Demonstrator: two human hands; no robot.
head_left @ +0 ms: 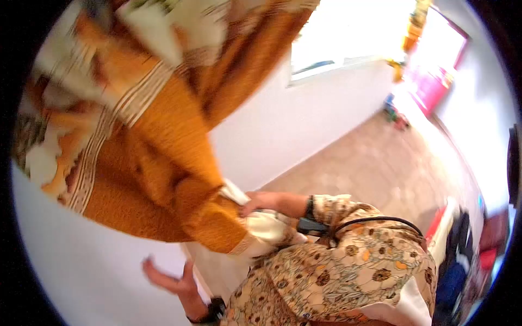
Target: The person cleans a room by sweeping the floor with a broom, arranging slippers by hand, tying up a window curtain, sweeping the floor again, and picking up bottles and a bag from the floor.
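A large orange cloth (163,146) with cream and brown patterned borders hangs across the upper left and middle of the view. My right hand (260,203) is closed on its lower cream edge, and a dark band sits on that wrist. My left hand (169,280) is below the cloth with its fingers spread, holds nothing, and is blurred against a white surface. It too has a dark wristband. Both my arms wear floral sleeves (348,266).
A white wall (304,119) runs behind the cloth, with a bright window (348,38) above it. Tan floor (380,168) stretches to the right toward a pink door (435,81) and small items on the floor. Blue and red clothes (462,266) lie at the right edge.
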